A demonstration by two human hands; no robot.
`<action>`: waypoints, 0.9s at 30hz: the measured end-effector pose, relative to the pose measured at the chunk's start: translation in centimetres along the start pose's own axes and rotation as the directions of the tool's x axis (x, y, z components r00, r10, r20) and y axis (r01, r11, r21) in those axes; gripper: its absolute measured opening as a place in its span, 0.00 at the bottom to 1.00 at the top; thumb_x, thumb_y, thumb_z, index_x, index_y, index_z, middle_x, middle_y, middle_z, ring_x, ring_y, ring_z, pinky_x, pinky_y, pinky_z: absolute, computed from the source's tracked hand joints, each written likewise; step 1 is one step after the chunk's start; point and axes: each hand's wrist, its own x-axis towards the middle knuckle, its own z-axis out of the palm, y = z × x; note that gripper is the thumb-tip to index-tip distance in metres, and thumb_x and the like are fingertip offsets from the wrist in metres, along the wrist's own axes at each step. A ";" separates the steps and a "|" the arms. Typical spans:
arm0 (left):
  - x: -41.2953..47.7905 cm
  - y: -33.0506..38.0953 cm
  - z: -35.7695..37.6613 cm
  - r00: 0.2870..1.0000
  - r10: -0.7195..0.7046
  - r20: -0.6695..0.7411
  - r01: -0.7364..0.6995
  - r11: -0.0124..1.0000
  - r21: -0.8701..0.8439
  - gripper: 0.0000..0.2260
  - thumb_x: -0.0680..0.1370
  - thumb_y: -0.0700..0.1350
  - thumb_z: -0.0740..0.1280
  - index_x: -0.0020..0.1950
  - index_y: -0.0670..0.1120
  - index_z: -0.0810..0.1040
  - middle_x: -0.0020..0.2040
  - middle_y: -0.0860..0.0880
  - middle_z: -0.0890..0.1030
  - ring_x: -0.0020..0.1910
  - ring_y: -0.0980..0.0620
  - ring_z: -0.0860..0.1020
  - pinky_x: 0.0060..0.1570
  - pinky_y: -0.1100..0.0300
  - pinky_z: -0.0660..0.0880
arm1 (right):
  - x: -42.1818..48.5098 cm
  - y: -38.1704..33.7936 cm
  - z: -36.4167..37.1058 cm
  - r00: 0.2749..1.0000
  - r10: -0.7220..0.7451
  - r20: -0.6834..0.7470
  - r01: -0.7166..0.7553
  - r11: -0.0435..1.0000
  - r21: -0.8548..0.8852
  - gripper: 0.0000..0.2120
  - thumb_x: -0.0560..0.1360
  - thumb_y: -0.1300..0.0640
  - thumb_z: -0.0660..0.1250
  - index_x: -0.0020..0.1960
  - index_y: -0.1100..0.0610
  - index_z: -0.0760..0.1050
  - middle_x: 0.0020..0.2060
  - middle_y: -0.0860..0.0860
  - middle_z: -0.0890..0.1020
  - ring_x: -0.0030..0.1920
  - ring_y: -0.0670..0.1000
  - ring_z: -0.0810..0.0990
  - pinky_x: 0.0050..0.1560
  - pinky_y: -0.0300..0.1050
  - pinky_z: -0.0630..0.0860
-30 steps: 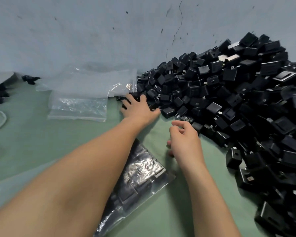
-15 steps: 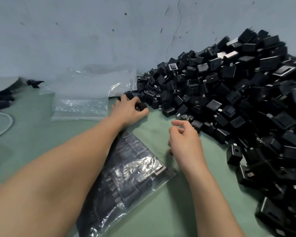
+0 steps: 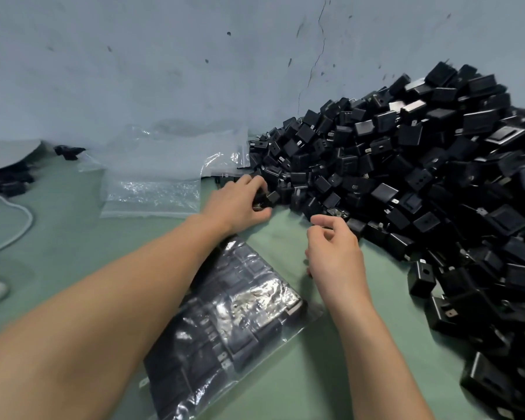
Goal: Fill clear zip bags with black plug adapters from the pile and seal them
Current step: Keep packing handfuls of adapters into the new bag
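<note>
The left hand (image 3: 240, 204) curls round a black adapter (image 3: 272, 197) at the near-left edge of the pile (image 3: 422, 183). The right hand (image 3: 335, 250) hovers just beside the pile, fingers loosely curled, holding nothing. A filled zip bag (image 3: 234, 322) lies beneath the left forearm

Your left hand (image 3: 240, 204) and right hand (image 3: 335, 253) are bare. Your left forearm (image 3: 119, 313) and right forearm (image 3: 376, 344) are bare too, uncovered all the way to the lower edge of view.
</note>
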 end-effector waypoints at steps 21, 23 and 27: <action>-15.9 3.7 -15.4 0.842 -0.449 0.300 0.166 -0.313 -0.935 0.17 0.71 0.63 0.68 0.42 0.50 0.82 0.39 0.49 0.80 0.36 0.49 0.76 0.33 0.59 0.70 | -9.7 -8.9 7.7 0.690 0.099 0.717 -0.701 0.340 0.627 0.16 0.79 0.42 0.57 0.51 0.51 0.78 0.36 0.48 0.79 0.40 0.53 0.80 0.43 0.48 0.74; -17.9 3.5 -15.5 0.795 -0.591 0.133 0.100 -0.090 -0.991 0.13 0.70 0.58 0.69 0.46 0.51 0.79 0.41 0.49 0.82 0.40 0.48 0.79 0.37 0.56 0.71 | -11.1 -9.1 8.8 0.642 0.096 0.761 -0.744 0.317 0.588 0.19 0.78 0.40 0.57 0.54 0.51 0.79 0.45 0.52 0.85 0.49 0.56 0.84 0.49 0.51 0.76; -21.0 3.5 -15.3 0.780 -0.598 -0.185 0.070 0.377 -0.924 0.10 0.72 0.48 0.66 0.53 0.52 0.78 0.44 0.51 0.84 0.43 0.53 0.82 0.42 0.64 0.76 | -13.3 -8.9 10.5 0.629 0.119 0.768 -0.764 0.280 0.582 0.20 0.77 0.42 0.60 0.57 0.53 0.82 0.47 0.55 0.86 0.46 0.55 0.85 0.50 0.48 0.80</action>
